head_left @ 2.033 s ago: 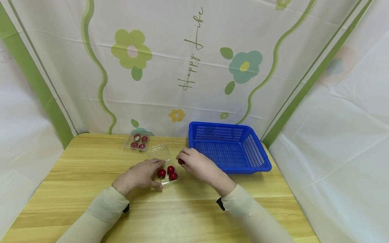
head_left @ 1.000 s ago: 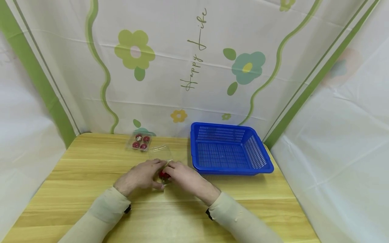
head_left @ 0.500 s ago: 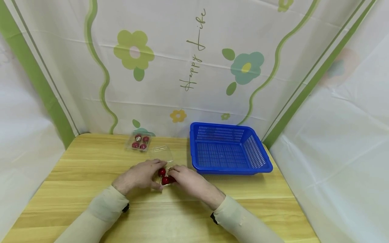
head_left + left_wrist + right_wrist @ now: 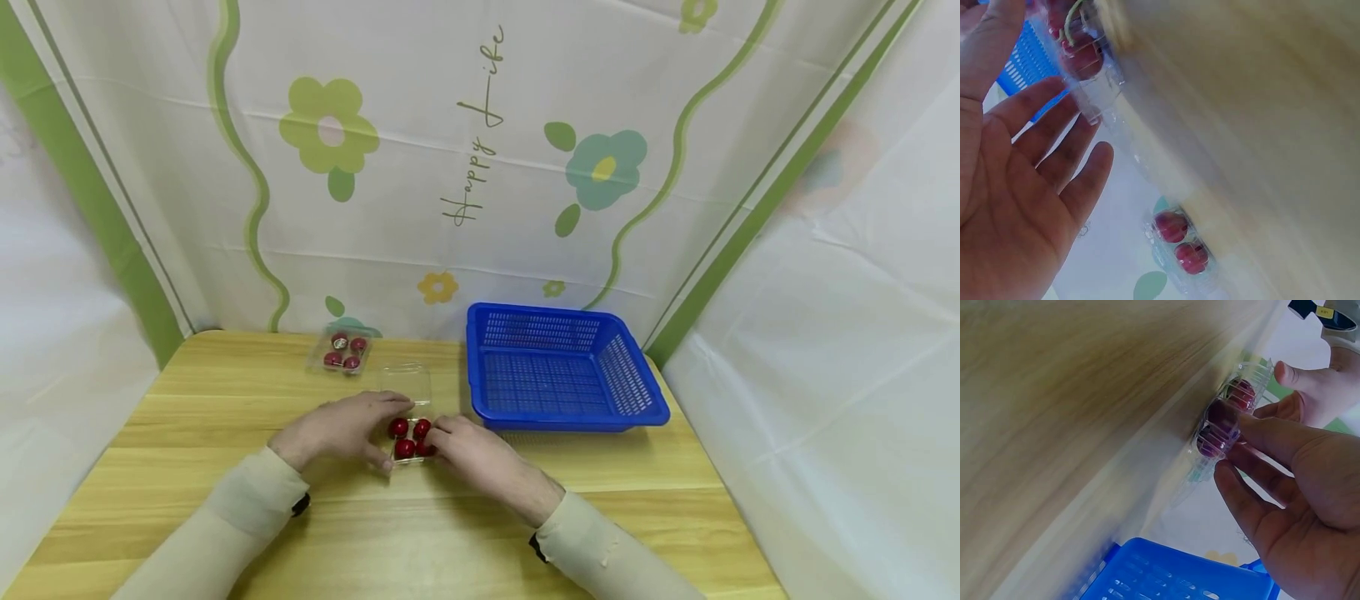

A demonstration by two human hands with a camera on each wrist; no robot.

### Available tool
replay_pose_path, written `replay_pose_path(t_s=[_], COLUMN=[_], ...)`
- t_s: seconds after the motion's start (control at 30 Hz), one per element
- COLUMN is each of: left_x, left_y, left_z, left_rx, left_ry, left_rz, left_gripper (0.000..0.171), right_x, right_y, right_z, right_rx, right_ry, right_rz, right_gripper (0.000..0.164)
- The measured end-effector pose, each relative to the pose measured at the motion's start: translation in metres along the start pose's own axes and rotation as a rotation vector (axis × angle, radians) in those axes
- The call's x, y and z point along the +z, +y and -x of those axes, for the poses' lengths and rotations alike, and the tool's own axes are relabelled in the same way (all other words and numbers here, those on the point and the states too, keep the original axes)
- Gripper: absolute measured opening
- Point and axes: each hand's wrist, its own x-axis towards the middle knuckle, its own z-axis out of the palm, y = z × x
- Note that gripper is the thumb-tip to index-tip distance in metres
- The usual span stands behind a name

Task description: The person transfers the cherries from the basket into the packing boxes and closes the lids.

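A clear plastic clamshell box (image 4: 410,462) stands on the table with its lid (image 4: 406,383) folded back. Several red cherries (image 4: 405,448) sit in its base. My left hand (image 4: 345,429) is at the box's left side, thumb near the front corner and fingers near the hinge. In the left wrist view those fingers are loosely spread, fingertips right at the plastic edge. From the right, my right hand (image 4: 480,462) reaches to the box; its thumb touches a dark cherry (image 4: 1222,417) and its fingers lie along the side. The hand partly hides the front right cherry.
A blue plastic basket (image 4: 570,423) with slotted walls stands at the back right. Another clear box (image 4: 340,350) of cherries, lid down, lies at the back left. A printed curtain (image 4: 450,167) hangs behind the wooden table (image 4: 420,533).
My right hand has carried a cherry from beside the basket into the open box. The box and its lid have turned slightly and now stand straighter. My left hand has stayed beside it.
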Motion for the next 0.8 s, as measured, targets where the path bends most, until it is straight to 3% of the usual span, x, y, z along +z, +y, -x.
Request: replay_pose_path(t_s=[0.17, 0.47, 0.63, 0.8], left_x=[-0.007, -0.018, -0.022, -0.024], left_y=[-0.003, -0.008, -0.014, -0.021], left_z=[-0.006, -0.028, -0.041, -0.052], left_rx=[0.002, -0.097, -0.152, -0.190], left_ry=[0.034, 0.171, 0.188, 0.161], left_rz=[-0.018, -0.162, -0.160, -0.152], left_gripper=[0.090, 0.072, 0.070, 0.070], right_x=[0.002, 0.001, 0.000, 0.000], right_y=[0.002, 0.002, 0.002, 0.001], right_z=[0.000, 0.000, 0.001, 0.002], right_rx=[-0.012, -0.018, -0.023, -0.029], right_ry=[0.019, 0.008, 0.006, 0.015], right_rz=[0.027, 0.038, 0.025, 0.021], right_gripper=[0.007, 0.004, 0.006, 0.008])
